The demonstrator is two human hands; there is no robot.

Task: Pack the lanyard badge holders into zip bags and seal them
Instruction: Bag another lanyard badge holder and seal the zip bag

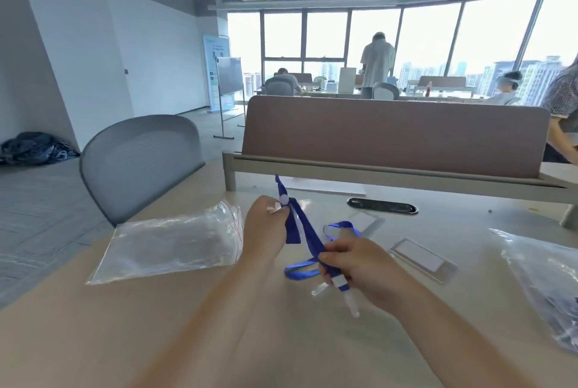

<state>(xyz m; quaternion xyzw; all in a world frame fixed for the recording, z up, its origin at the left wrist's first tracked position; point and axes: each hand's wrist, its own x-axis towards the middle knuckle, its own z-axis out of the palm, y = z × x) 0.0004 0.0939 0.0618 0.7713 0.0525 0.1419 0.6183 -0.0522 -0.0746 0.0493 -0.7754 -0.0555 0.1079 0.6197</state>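
A blue lanyard [305,228] is stretched between both hands above the light wooden table [156,325]. My left hand [264,228] pinches its upper end, where a white clip and a folded strap stick out. My right hand [355,265] grips the lower part, with clear plastic ends poking out below the fist. A loop of the strap hangs toward the table. A clear empty zip bag [169,243] with a red seal line lies flat to the left. Two clear badge holders [422,257] [366,220] lie to the right of the hands.
Another clear bag [550,281] with dark contents lies at the right edge. A black cable grommet [382,206] and a brown divider screen [394,137] stand behind the work spot. A grey chair [137,165] sits at the left. Several people are in the background.
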